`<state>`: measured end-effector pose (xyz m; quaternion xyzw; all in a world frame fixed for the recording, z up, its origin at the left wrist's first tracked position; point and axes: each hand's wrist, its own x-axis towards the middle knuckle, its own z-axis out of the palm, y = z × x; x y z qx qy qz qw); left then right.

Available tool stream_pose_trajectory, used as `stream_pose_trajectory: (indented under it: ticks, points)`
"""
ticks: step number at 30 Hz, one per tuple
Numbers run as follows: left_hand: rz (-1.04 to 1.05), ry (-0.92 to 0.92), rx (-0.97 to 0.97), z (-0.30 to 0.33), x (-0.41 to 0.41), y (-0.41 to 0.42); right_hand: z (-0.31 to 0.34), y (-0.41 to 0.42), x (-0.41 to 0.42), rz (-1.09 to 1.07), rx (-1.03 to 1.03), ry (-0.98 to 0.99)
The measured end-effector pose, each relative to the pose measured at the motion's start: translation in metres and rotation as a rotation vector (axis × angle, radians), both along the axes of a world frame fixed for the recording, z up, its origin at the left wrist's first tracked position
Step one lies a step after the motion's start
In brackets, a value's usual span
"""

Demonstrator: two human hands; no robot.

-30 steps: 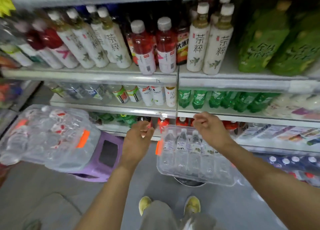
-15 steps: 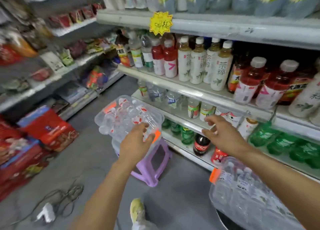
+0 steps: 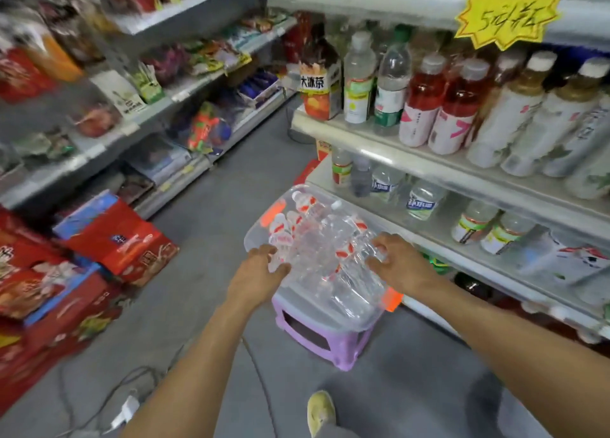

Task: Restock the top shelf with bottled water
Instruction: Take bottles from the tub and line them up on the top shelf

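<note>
The left hand [image 3: 255, 274] lies on the near left side of a shrink-wrapped pack of water bottles [image 3: 321, 256], its fingers curled against the clear film; the blur hides whether they pinch the wrap or only press on it. The right hand [image 3: 397, 261] lies on the pack's right side, fingers bent into the plastic in the same way, and its grip cannot be told either. The pack rests tilted on a purple plastic stool [image 3: 321, 333] standing on the grey floor [image 3: 211, 239], just beside the drinks shelving. Orange tags show at the pack's far left and near right corners. Above and to the right, a shelf [image 3: 429, 163] carries red, pale and clear drink bottles [image 3: 442, 107], with a yellow starburst price sign [image 3: 510, 11] hanging over them. Left of the stool, red cartons [image 3: 115, 239] are stacked on the floor. A yellow shoe [image 3: 320, 411] shows at the bottom edge.
</note>
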<state>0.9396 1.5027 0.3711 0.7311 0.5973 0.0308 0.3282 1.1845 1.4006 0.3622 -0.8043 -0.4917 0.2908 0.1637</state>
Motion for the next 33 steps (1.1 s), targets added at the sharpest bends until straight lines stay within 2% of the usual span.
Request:
stream_pose_trajectory:
  ticks: [8, 11, 15, 19, 24, 27, 29, 33]
  points:
    - [0.195, -0.054, -0.247, -0.062, -0.004, 0.080, -0.031, 0.111, -0.022, 0.044, -0.123, -0.097]
    - [0.178, -0.059, -0.274, -0.086, 0.009, 0.091, -0.046, 0.147, -0.024, 0.094, -0.156, -0.176]
    - [0.087, 0.052, -0.269, -0.114, 0.026, 0.097, -0.059, 0.177, -0.029, 0.202, -0.214, -0.326]
    - [0.174, 0.043, -0.279, -0.131, 0.037, 0.113, -0.078, 0.199, -0.027, 0.276, -0.222, -0.504]
    - [0.280, 0.130, -0.320, -0.137, 0.046, 0.115, -0.083, 0.219, -0.032, 0.358, -0.269, -0.679]
    - [0.405, 0.058, -0.377, -0.134, 0.048, 0.112, -0.080, 0.221, -0.032, 0.308, -0.324, -0.599]
    - [0.496, -0.042, -0.420, -0.124, 0.047, 0.108, -0.069, 0.215, -0.028, 0.251, -0.348, -0.453]
    - [0.591, -0.224, -0.450, -0.101, 0.043, 0.093, -0.047, 0.194, -0.008, -0.074, -0.463, 0.245]
